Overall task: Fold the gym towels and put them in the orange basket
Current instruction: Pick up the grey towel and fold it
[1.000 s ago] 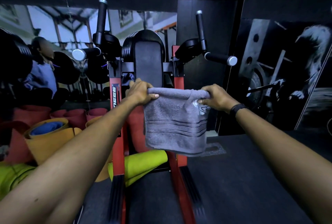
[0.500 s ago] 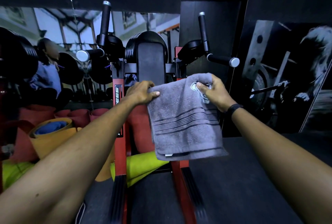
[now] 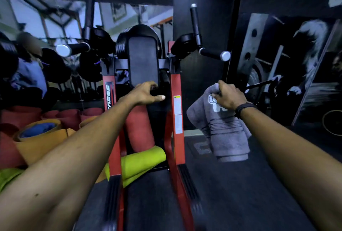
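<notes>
A grey gym towel (image 3: 224,134) with dark stripes and a white logo hangs folded in the air at the right of the red machine. My right hand (image 3: 226,96) grips its top edge. My left hand (image 3: 146,93) is held out in front of the machine's black back pad, fingers loosely curved, thumb pointing right, holding nothing. An orange roll-shaped container (image 3: 40,142) with something blue inside stands at the left; I cannot tell whether it is the basket.
A red and black exercise station (image 3: 176,112) with padded arm rests and handles stands straight ahead. Red, orange and yellow-green rolled mats (image 3: 140,164) lie around its base and to the left. A mirror behind shows a person. Dark rubber floor (image 3: 231,193) stretches to the right.
My left hand has let go of the towel's left corner. My right hand has carried the towel to the right, where it now hangs bunched from that hand alone.
</notes>
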